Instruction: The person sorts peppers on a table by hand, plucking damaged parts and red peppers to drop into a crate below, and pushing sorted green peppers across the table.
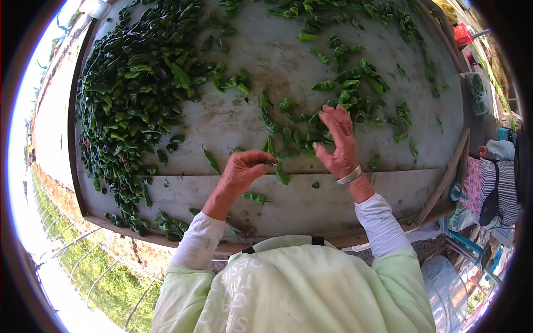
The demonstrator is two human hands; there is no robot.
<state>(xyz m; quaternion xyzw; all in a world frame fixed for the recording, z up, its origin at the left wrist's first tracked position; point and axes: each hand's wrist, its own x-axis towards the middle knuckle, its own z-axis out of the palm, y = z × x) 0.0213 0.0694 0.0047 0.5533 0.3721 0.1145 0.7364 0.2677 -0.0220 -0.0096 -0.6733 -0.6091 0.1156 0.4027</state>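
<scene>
My left hand (248, 168) is closed in a pinch above the near part of the grey table (222, 126), with green peppers (270, 146) close to its fingertips. It seems to grip a small end or stem, too small to name for certain. To its right, my right hand (340, 145) is held with its thumb and fingers apart, beside a loose cluster of green peppers (348, 99). Nothing shows between its fingers. A single pepper (283, 173) lies just right of my left fingertips, and another (210, 160) lies left of that hand.
A large heap of green peppers (130, 89) covers the table's left side. More peppers (408, 25) are scattered toward the far right. A wooden rim (444, 180) borders the table. Beyond it at right are a person in striped clothing (502, 186) and a plastic bag (444, 288).
</scene>
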